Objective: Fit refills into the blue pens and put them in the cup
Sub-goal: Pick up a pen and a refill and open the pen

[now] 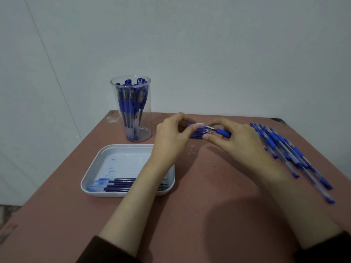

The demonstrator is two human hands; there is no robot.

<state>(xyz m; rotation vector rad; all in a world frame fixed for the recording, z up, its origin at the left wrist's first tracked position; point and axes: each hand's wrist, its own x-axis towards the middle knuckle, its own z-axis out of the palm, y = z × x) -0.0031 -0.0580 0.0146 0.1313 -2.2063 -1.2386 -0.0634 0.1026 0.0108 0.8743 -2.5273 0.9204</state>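
Far on the counter [190,205], the left hand [171,137] pinches the pen barrel [197,124] and the right hand [237,139] pinches its blue grip [224,132]; keep both in line, screw gently, then on to the cup [131,109] far left

A scuffed reddish-brown counter [209,186] is seen backed by a plain pale wall [209,54], far right corner chipped dark. A white tray [123,146], smeared with blue ink, is parked on its left side.

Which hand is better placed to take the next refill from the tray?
Probably left: the left hand is nearer the tray, whose refills lie under its forearm; the right hand is by the pens.
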